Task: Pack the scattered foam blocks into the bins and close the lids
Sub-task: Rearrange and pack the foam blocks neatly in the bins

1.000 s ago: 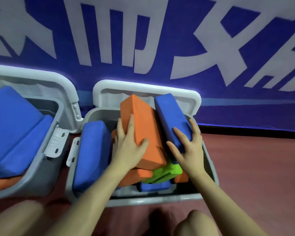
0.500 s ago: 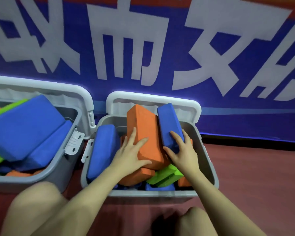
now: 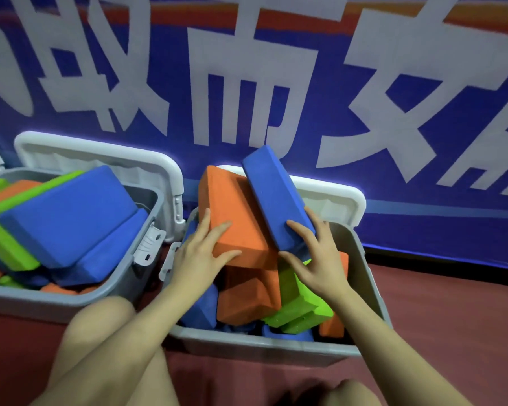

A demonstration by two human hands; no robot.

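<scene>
A grey bin [image 3: 364,276] stands in front of me with its white lid [image 3: 332,197] open against the wall. An orange foam block [image 3: 232,218] and a blue foam block [image 3: 273,194] stick up out of it, tilted toward the wall. My left hand [image 3: 200,256] grips the orange block's near end, thumb under its edge. My right hand [image 3: 314,259] holds the blue block's near end, fingers over its top and thumb below. Under them lie another orange block [image 3: 247,297], a green block [image 3: 299,303] and more blue ones.
A second grey bin [image 3: 94,297] at the left, lid [image 3: 100,153] open, is heaped with blue [image 3: 71,218], green and orange blocks. A blue banner wall with white characters rises right behind both bins. Red floor [image 3: 452,317] lies to the right. My knees are at the bottom.
Both hands have lifted the orange and blue blocks higher out of the bin, so they now rise above the lid. The camera has shifted, bringing the left bin further into view.
</scene>
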